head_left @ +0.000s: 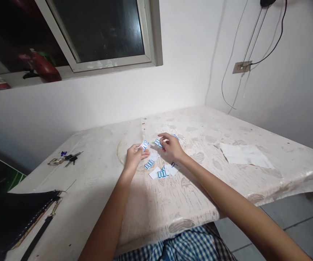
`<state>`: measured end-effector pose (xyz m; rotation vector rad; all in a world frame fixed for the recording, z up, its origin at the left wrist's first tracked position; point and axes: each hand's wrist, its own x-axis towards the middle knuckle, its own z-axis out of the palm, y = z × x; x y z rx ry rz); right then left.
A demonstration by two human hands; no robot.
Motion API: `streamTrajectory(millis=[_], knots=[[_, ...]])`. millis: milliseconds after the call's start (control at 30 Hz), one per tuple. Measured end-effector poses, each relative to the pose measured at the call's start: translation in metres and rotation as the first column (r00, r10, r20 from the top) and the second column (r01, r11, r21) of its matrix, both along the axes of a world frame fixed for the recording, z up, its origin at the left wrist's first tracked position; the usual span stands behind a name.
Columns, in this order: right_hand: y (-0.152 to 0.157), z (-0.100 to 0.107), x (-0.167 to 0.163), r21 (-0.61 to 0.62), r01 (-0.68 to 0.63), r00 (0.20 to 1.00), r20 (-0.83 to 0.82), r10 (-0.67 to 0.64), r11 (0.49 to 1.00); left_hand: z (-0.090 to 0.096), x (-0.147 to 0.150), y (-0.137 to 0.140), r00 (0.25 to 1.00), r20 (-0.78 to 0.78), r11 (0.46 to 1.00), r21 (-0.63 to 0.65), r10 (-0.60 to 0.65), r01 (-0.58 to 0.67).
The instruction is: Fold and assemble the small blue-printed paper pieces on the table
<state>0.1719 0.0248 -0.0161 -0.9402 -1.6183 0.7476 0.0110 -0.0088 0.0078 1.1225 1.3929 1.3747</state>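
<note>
Left hand (135, 156) holds a card (145, 145) printed blue, possibly lettering.

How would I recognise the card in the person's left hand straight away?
Find the pale patterned table that stands against the white wall. Near its middle, the left hand holds a small white card with blue print. Unlike the similar card at the right hand, or the loose cards on the table, it alone is in the left hand.

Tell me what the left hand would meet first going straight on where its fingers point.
Probably the card held in the right hand, across a gap; depth is unclear, so the left hand might pass beneath both.
</note>
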Motion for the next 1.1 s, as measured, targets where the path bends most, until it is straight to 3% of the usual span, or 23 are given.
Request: streamTrajectory(millis=[100,333,467,967,1100], knots=[[-0.003,0.003,-0.001,-0.02,-0.096,0.991,-0.096,0.094,0.995,-0.002,0.006,-0.003,0.993,-0.021,0.992,-0.063,-0.112,0.111],[-0.013,0.006,-0.004,0.217,-0.032,0.974,0.226,-0.018,0.976,0.001,0.013,-0.012,0.947,0.015,0.942,-0.097,-0.321,0.321],[-0.017,0.01,-0.003,0.263,-0.028,0.952,0.302,-0.055,0.964,-0.001,0.011,-0.013,0.924,0.072,0.921,-0.084,-0.376,0.382],[-0.023,0.01,-0.008,0.312,-0.092,0.946,0.324,-0.015,0.946,-0.003,0.015,-0.013,0.917,0.14,0.922,-0.054,-0.374,0.384],[-0.022,0.008,-0.007,0.382,-0.033,0.94,0.325,-0.1,0.924,-0.003,0.015,-0.012,0.942,0.151,0.95,-0.04,-0.3,0.309]])
